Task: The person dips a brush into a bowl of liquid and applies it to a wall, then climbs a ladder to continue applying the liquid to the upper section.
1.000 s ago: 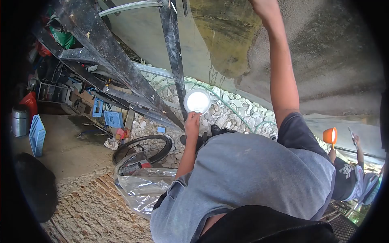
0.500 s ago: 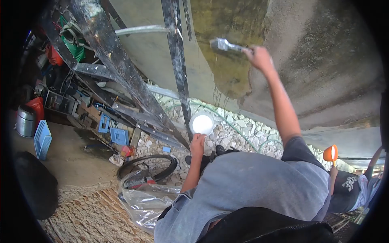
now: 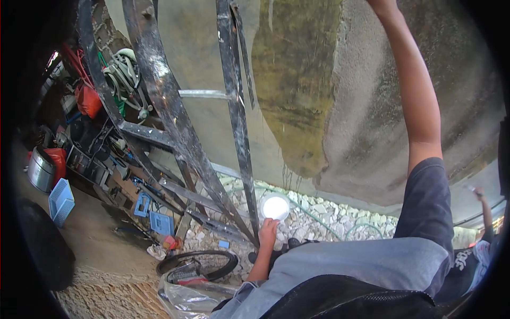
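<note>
My left hand (image 3: 268, 229) is closed on the rim of a small round container of white paint (image 3: 275, 207), held above the rubble. At the top edge, my right hand (image 3: 380, 4) is cut off by the frame; only its base shows, with the arm raised high along the wall. The fingers and whatever they hold lie out of view. Before me stands a wall with a large damp, yellowish-brown patch (image 3: 292, 106) next to rough grey plaster (image 3: 361, 101).
A dark, paint-spattered metal frame (image 3: 175, 106) stands to the left. White rubble (image 3: 319, 212) with a green hose (image 3: 321, 222) runs along the wall's foot. A tire (image 3: 223, 266), blue baskets (image 3: 62, 202) and clutter lie left. Another person (image 3: 462, 271) works at far right.
My right arm has reached higher, taking the hand and its paintbrush out of the top of view. The view has tilted upward. My left hand still holds the paint container.
</note>
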Action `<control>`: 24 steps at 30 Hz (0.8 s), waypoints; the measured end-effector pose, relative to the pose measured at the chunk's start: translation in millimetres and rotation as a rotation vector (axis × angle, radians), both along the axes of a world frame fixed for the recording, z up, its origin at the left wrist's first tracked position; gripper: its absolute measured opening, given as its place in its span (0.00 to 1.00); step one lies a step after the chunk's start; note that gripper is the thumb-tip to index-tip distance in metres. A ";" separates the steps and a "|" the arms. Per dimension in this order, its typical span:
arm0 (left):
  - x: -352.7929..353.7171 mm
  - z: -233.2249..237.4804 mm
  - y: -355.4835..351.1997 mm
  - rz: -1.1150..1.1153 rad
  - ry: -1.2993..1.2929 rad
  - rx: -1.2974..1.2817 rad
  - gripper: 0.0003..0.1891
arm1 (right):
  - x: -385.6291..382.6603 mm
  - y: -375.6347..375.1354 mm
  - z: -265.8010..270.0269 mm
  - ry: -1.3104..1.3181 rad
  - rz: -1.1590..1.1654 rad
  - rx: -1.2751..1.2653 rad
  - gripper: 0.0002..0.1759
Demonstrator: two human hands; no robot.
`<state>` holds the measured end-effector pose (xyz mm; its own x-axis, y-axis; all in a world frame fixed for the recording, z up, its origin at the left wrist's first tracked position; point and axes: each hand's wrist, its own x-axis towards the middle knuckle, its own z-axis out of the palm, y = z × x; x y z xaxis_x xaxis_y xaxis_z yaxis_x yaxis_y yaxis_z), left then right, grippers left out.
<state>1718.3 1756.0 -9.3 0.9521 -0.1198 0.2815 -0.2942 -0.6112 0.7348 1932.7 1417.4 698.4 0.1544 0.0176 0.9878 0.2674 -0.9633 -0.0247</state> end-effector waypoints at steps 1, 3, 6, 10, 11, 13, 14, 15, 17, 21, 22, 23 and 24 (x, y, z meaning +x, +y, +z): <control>-0.7 -1.9 -0.8 -0.001 -0.020 -0.007 0.06 | -1.2 2.9 -0.9 -0.020 -0.001 -0.007 0.16; -3.6 -1.0 -0.5 -0.016 -0.026 0.008 0.06 | 3.3 4.4 -10.1 -0.015 -0.236 -0.117 0.21; -7.9 -1.8 -1.2 -0.016 -0.047 -0.011 0.07 | 23.3 2.5 -50.3 0.296 -0.449 -0.259 0.24; -11.8 0.3 -1.2 -0.040 -0.011 0.012 0.08 | 23.3 21.7 -130.7 0.672 -0.389 -0.580 0.20; -12.6 -0.9 -0.3 -0.042 -0.009 0.013 0.08 | 22.7 21.9 -149.3 0.719 -0.345 -0.625 0.16; -13.1 -4.5 0.3 -0.052 -0.013 0.012 0.08 | 25.3 14.9 -171.4 0.756 -0.290 -0.824 0.15; -14.3 -3.5 0.3 -0.053 -0.012 0.015 0.08 | 27.4 13.2 -168.4 0.758 -0.289 -0.821 0.15; -14.1 -1.9 0.0 -0.039 -0.039 0.002 0.07 | 34.8 10.3 -158.9 0.773 -0.351 -0.827 0.14; -13.0 -0.9 2.9 -0.023 -0.067 -0.011 0.06 | 39.9 3.1 -119.2 0.660 -0.452 -0.855 0.13; -14.0 -1.5 8.5 -0.001 -0.042 -0.002 0.06 | -10.7 -2.2 -5.2 0.218 -0.409 -0.386 0.19; -14.3 -0.1 9.4 0.011 -0.031 -0.001 0.06 | -10.4 -9.8 10.9 0.103 -0.442 -0.359 0.19; -14.9 1.0 10.1 0.010 -0.029 -0.001 0.06 | -11.6 -11.1 22.8 0.068 -0.543 -0.326 0.20; -15.5 2.2 9.7 0.019 -0.033 0.002 0.06 | -10.5 -11.0 24.0 0.048 -0.534 -0.300 0.20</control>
<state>1702.9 1765.6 -7.1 0.9445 -0.1022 0.3123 -0.3062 -0.6186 0.7236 1922.2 1406.4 722.4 0.2623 0.2013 0.9438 -0.2492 -0.9307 0.2678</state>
